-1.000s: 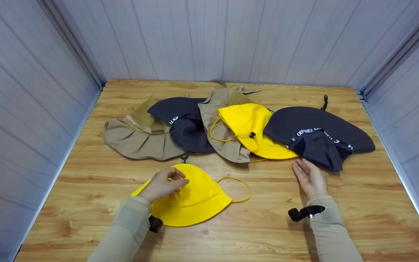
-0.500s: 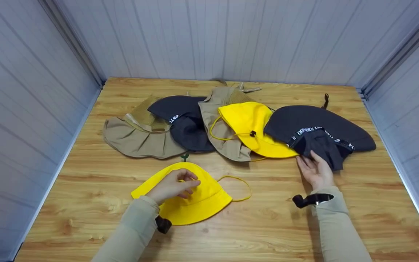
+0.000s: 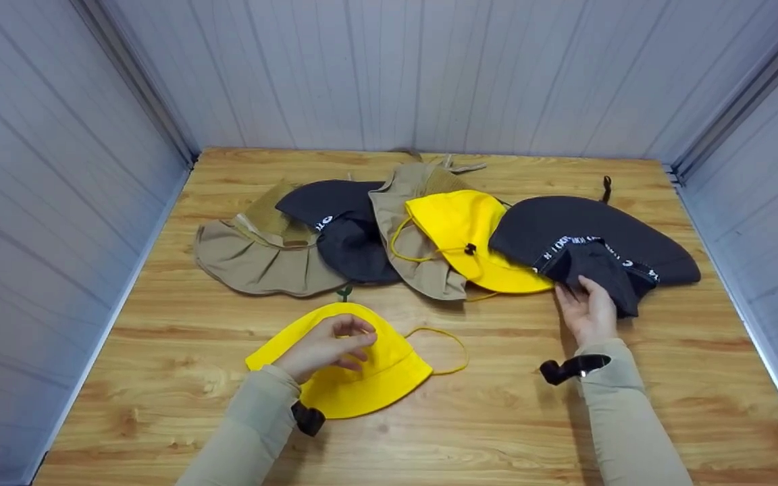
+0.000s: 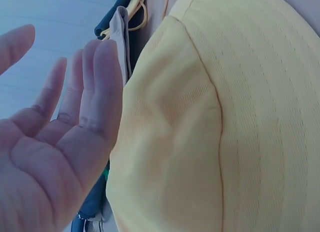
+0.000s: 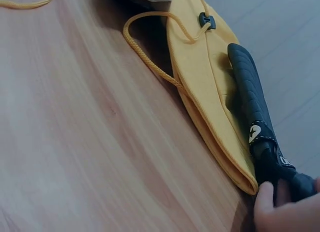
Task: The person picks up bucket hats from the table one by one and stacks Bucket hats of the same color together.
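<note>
A yellow bucket hat (image 3: pixel 362 388) with a green sprout on top and a yellow cord lies at the front. My left hand (image 3: pixel 328 347) hovers over it, fingers relaxed and holding nothing; the left wrist view shows the palm (image 4: pixel 45 167) beside its crown. At the right end of a row lies a dark wide-brimmed hat (image 3: pixel 585 219) with white lettering along its band. My right hand (image 3: pixel 589 317) pinches its soft crown, thumb above and fingers partly hidden beneath. Touching that spot is the brim of a second yellow hat (image 5: pixel 210 96) with a black cord lock.
Further left in the overlapping row are a beige ruffled hat (image 3: pixel 423 270), another dark hat (image 3: pixel 335 199) and a second beige hat (image 3: pixel 261 260). Pale panel walls (image 3: pixel 389 74) enclose the wooden table (image 3: pixel 483 432) at the back and sides.
My right hand has moved slightly right and up onto the dark hat's crown, and the thumb now lies over the fabric. My left hand has drifted right above the front yellow hat.
</note>
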`<state>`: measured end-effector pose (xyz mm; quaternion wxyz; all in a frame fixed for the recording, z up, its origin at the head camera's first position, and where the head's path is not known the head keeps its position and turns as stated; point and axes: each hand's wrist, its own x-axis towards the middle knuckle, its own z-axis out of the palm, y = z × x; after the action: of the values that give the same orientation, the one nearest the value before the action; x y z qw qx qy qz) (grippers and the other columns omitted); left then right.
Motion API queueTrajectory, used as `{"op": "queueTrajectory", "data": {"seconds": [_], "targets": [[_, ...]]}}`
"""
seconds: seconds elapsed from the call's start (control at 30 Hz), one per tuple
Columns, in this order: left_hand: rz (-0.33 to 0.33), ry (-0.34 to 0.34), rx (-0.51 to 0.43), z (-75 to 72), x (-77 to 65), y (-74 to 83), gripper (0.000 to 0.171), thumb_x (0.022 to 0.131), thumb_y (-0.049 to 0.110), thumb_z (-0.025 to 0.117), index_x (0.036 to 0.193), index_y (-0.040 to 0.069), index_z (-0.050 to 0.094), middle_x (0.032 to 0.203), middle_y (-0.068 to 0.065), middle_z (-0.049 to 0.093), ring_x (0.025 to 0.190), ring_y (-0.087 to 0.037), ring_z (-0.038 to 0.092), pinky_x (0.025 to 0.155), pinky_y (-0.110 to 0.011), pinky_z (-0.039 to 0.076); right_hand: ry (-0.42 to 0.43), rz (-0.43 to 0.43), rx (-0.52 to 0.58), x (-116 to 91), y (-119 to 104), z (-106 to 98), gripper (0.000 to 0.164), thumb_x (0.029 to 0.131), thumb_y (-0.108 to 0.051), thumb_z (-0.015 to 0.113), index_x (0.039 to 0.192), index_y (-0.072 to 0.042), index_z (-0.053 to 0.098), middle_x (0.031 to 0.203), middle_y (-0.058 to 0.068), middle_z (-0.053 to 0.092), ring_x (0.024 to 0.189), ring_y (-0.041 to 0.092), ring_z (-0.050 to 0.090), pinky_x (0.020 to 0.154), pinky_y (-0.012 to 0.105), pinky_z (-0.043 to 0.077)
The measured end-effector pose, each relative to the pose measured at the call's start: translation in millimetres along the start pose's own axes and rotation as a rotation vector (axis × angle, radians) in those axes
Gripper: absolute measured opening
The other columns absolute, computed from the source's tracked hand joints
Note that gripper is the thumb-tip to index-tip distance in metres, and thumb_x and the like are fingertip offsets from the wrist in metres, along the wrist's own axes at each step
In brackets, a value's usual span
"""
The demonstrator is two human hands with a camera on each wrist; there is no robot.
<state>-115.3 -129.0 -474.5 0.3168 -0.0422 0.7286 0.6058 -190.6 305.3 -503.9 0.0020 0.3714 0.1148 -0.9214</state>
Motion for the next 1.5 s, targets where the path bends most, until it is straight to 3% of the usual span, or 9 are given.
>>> {"op": "queueTrajectory", "data": {"seconds": [0.13,0.27,0.4,0.67,0.77,0.93,1.13,1.3,1.5], "targets": [[0.023,-0.026,-0.029,2.5,1.6,0.1,0.044,0.094,0.03,0.069,0.125,0.002,0.057,0.115,-0.012,0.058,0.092,-0.021,0.066,0.084,-0.038,0.059,-0.205,0.005,0.152,0,4,0,0.067,0.1,-0.001,0.045,0.156,-0.028,0.019,0.162,-0.01,0.018,0.149,0.008,0.018,0.124,0.029,0.015],[0.051,-0.043,-0.066,4.6,3.2,1.4,0.051,0.095,0.031,0.067,0.135,0.004,0.051,0.126,-0.015,0.057,0.101,-0.023,0.067,0.088,-0.041,0.058,-0.366,0.013,0.22,-4,8,-1,0.073,0.095,0.002,0.044,0.156,-0.03,0.021,0.164,-0.007,0.016,0.152,0.017,0.012,0.125,0.044,0.007],[0.084,-0.041,-0.109,6.4,4.5,3.4,0.058,0.097,0.035,0.064,0.144,0.008,0.045,0.139,-0.017,0.053,0.115,-0.028,0.063,0.093,-0.044,0.056,-0.472,0.005,0.215,-11,14,1,0.066,0.093,0.004,0.04,0.152,-0.025,0.03,0.162,-0.002,0.023,0.152,0.022,0.013,0.122,0.054,0.004],[0.117,-0.046,-0.228,10.3,6.4,8.4,0.064,0.101,0.038,0.057,0.153,0.01,0.033,0.151,-0.016,0.044,0.129,-0.032,0.055,0.098,-0.044,0.053,-0.497,-0.109,0.125,-26,37,7,0.048,0.094,0.007,0.035,0.139,-0.008,0.041,0.146,0.009,0.045,0.146,0.024,0.03,0.123,0.052,0.01],[0.132,-0.081,-0.246,15.6,5.8,11.7,0.064,0.102,0.038,0.053,0.154,0.009,0.03,0.152,-0.017,0.042,0.13,-0.033,0.054,0.1,-0.045,0.052,-0.495,-0.152,0.077,-31,48,3,0.046,0.093,0.008,0.033,0.136,-0.007,0.041,0.14,0.009,0.048,0.139,0.024,0.038,0.118,0.055,0.028],[0.151,-0.156,-0.246,28.2,3.7,22.1,0.062,0.104,0.036,0.05,0.155,0.01,0.028,0.155,-0.018,0.039,0.134,-0.037,0.05,0.103,-0.046,0.049,-0.507,-0.183,-0.013,-37,64,-4,0.042,0.09,0.01,0.032,0.129,-0.003,0.044,0.128,0.011,0.055,0.12,0.026,0.055,0.09,0.054,0.053],[0.152,-0.172,-0.264,39.7,2.6,35.2,0.065,0.103,0.036,0.052,0.156,0.009,0.026,0.156,-0.015,0.039,0.133,-0.033,0.051,0.103,-0.043,0.05,-0.576,-0.14,-0.081,-43,73,-10,0.039,0.081,0.013,0.041,0.116,0.003,0.052,0.114,0.014,0.064,0.103,0.026,0.063,0.086,0.048,0.055],[0.203,-0.2,-0.311,46.5,3.1,43.1,0.069,0.103,0.035,0.052,0.157,0.005,0.02,0.157,-0.019,0.034,0.133,-0.036,0.051,0.102,-0.043,0.051,-0.666,-0.105,-0.161,-51,80,-9,0.035,0.071,0.014,0.051,0.102,0.004,0.064,0.097,0.013,0.072,0.086,0.023,0.067,0.08,0.038,0.055],[0.25,-0.225,-0.406,51.9,1.7,55.9,0.067,0.105,0.044,0.043,0.156,0.007,0.022,0.154,-0.019,0.04,0.12,-0.026,0.062,0.099,-0.04,0.053,-0.757,-0.051,-0.248,-61,87,-6,0.035,0.064,0.012,0.055,0.096,0.001,0.065,0.087,0.008,0.068,0.077,0.019,0.061,0.076,0.031,0.051]]}}
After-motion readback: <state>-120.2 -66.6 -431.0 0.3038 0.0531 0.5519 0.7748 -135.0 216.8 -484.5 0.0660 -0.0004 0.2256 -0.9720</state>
